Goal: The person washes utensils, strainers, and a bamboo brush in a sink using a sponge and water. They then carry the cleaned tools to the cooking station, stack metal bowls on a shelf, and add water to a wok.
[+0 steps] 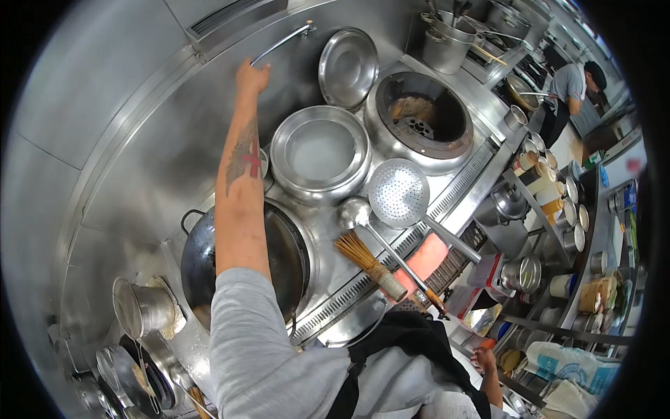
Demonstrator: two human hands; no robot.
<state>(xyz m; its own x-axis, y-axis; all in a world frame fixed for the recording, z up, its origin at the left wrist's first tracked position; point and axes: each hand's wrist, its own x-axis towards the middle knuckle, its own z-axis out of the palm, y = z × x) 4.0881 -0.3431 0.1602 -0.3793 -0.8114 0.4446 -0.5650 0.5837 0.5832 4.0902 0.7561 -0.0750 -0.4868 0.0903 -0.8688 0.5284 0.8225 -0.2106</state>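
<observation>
My left hand (252, 75) is stretched far forward, closed at the end of a metal faucet spout (283, 42) on the steel wall. Below my forearm, a dark wok (199, 255) sits on the range, partly hidden by the arm. A steel pot of water (321, 150) stands right of the forearm. My right hand (483, 357) is low at the right beside my body, its fingers curled near a small orange thing that I cannot make out clearly.
A round lid (348, 68) leans on the wall beside an open burner (419, 115). A perforated skimmer (398, 193), ladle (354, 212), bamboo brush (366, 262) and red cloth (424, 265) lie along the front edge. A strainer pot (143, 307) is left. Another person (569, 84) stands back right.
</observation>
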